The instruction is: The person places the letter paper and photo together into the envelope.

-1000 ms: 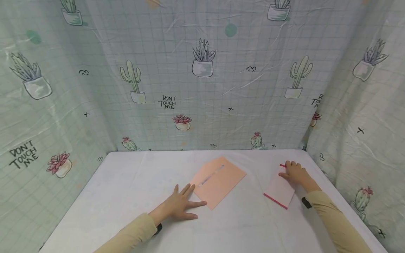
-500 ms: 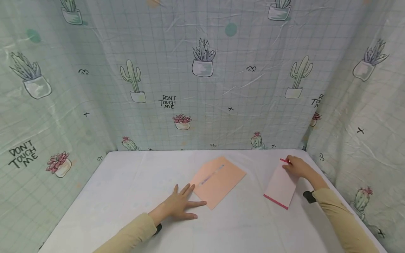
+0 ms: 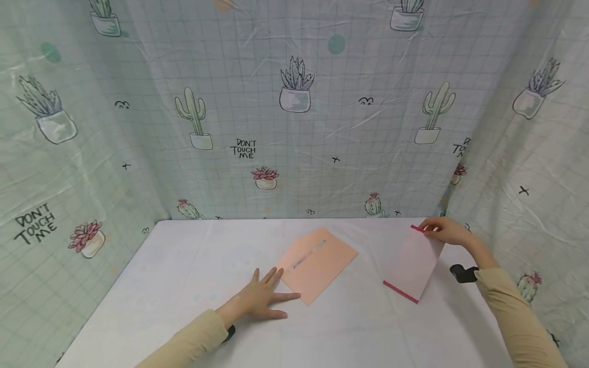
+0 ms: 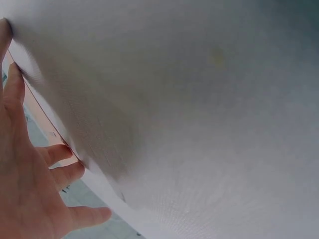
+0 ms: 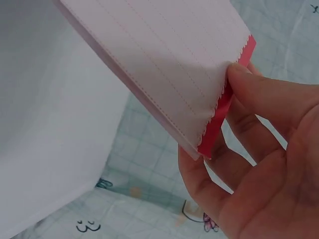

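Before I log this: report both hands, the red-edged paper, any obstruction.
Left hand spread, touching peach envelope. Right hand pinching red-edged paper, far end held up. No obstruction seen.

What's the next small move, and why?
Probably raise the right hand a little, so the whole pale pink paper clears the table. That hand pinches the paper at its far red edge, held up off the table, while the near red edge appears to rest on it. The left hand touches the peach paper, which likely steadies it.
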Demonstrator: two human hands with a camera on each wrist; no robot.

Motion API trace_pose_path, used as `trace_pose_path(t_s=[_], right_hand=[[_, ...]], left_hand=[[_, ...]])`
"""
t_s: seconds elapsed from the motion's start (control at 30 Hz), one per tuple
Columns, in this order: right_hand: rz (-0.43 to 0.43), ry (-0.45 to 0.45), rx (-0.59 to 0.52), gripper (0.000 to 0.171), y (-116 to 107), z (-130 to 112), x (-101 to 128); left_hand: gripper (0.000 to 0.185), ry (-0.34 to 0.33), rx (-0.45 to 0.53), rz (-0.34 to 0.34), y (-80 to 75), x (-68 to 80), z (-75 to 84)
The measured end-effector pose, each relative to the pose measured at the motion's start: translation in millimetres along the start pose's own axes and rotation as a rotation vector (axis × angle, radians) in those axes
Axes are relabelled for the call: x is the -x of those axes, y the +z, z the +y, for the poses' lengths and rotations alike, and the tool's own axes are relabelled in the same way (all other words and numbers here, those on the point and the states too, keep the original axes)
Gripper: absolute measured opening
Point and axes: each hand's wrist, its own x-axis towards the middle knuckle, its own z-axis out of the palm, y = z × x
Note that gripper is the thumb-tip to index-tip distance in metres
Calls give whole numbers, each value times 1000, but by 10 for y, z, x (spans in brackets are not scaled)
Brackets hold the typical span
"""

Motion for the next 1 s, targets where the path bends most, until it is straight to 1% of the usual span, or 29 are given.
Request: trace_pose_path(t_s=[0.1,0.2,0.27,0.5,0.57,0.67,0.7,0.8,0.9,0.93,1.0], right_hand=[[-47,45,-33,22,-57,-59,13],[-80,70,-79,25,-98,-107,25],[-95,79,-98,27,-122,-139,33],[-126,121,-160,33,-167,-207,41],[-132,125,-193,34,-180,-198,33],[-138,99,-252,36,-191,-174,12],[-144,63,-277,35,-192,-162,4],[-137,41,-314,35,-173,-161,-35],[-115,72,-332,37,-136,-199,-91],[-98,109,-332,40,-119,-228,-112],[-73,127,-349,39,-85,-272,-157]], left_hand=[[55,-3,-6,-4,-18,2,8],[54,7,-14,7,-39,5,18],[54,17,-16,20,-56,9,25],[55,28,7,29,-59,24,32],[56,30,9,36,-51,21,30],[56,31,7,45,-44,20,30],[56,30,1,48,-40,21,29],[55,26,-8,52,-30,30,28],[54,22,-16,54,-14,42,26],[54,20,-17,55,-10,45,26],[54,17,-19,59,-4,51,27]])
